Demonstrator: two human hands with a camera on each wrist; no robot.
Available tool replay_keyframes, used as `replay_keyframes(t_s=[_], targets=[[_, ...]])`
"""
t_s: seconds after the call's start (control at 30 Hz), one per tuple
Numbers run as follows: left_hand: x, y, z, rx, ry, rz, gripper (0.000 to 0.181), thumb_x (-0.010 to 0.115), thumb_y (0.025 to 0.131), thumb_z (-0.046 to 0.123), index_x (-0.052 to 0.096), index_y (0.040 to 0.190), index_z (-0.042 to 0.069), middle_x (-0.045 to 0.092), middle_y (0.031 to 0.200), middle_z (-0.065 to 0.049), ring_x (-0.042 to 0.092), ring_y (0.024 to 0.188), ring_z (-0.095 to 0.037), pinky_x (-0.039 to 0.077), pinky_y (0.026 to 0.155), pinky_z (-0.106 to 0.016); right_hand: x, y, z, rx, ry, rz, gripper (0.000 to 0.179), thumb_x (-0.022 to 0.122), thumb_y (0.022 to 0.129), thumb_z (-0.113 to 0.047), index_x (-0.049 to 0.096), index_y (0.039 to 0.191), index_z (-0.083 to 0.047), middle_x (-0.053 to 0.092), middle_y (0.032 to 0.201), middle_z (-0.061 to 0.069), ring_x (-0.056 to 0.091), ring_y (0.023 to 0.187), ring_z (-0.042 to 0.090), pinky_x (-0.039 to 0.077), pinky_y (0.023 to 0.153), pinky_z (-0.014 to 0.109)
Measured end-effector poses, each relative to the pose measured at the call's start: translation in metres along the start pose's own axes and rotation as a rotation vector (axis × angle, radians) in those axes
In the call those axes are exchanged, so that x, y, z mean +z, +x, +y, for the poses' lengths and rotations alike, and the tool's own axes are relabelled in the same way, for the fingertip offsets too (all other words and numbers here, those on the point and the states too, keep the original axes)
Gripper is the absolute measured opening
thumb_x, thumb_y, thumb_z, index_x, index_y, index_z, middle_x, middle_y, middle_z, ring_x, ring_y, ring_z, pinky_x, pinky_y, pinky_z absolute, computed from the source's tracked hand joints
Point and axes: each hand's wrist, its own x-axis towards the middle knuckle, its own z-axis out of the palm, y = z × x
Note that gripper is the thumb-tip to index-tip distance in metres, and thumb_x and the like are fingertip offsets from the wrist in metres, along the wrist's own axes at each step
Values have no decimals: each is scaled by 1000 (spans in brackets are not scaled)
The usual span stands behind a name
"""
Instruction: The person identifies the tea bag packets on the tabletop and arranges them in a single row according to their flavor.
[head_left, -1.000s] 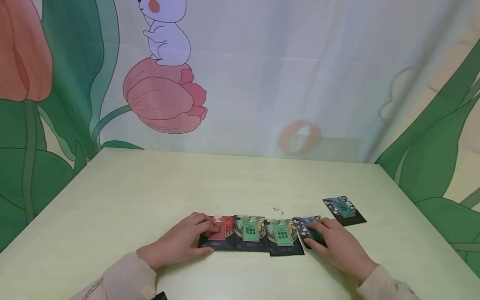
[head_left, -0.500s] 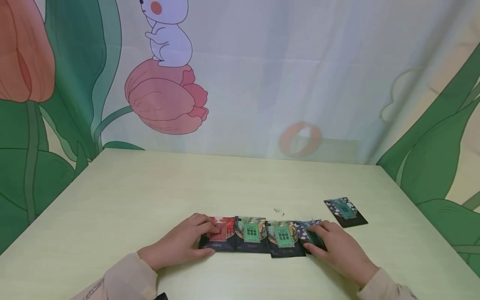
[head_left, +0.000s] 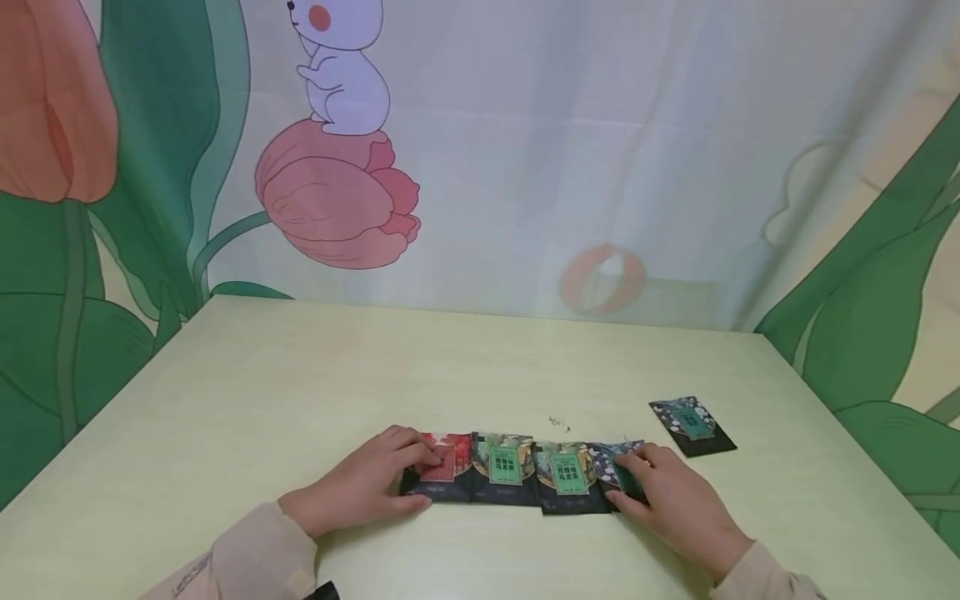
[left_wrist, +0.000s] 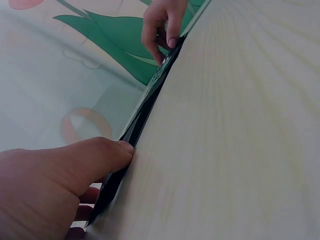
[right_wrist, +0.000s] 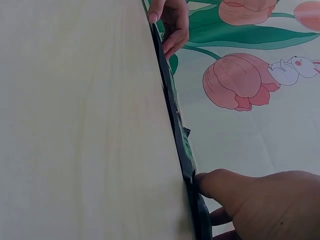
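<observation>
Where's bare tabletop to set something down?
Widest: the tabletop beyond the tea sachet row, up to the printed curtain, small specks aside. Also left of the left hand, and the near strip between the sleeves. Crowded: the row, a hand at each end, and the lone floral sachet beyond the right hand.

Soft, even light fills the head view, laying faint shadows on the pale desk (head_left: 420, 358) toward 5 o'clock below the left hand (head_left: 367, 479) and toward 7 o'clock below the right hand (head_left: 678, 504). The curtain (head_left: 487, 192) shows a cool bluish white, greyer along its folds toward 2 o'clock, while the finest print on the packets (head_left: 504, 467) smears past reading. Both wrist views are dimmer and greyer, the nearest skin darkened at 8 o'clock in the left and 4 o'clock in the right, the desk's grain soft.
</observation>
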Motion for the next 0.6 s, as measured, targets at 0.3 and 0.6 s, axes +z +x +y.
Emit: replay_keyframes(t_s=[0.3,0.6], targets=[[-1,1,-1,26,0,7,35,73,84,36,63,114,20,57,121,6,49,118,-16,46,102,-40,0,-3,1,-6,41,53,48,70,84,-43,67,118,-9,64,109,9,62,98,25,54,86,44],[0,-1,-2,28,-4,11,35,72,85,36,63,115,21,56,121,6,50,115,-14,46,101,-40,-11,0,8,-35,89,119,39,68,86,-38,68,114,-9,66,112,9,64,102,29,53,88,47]])
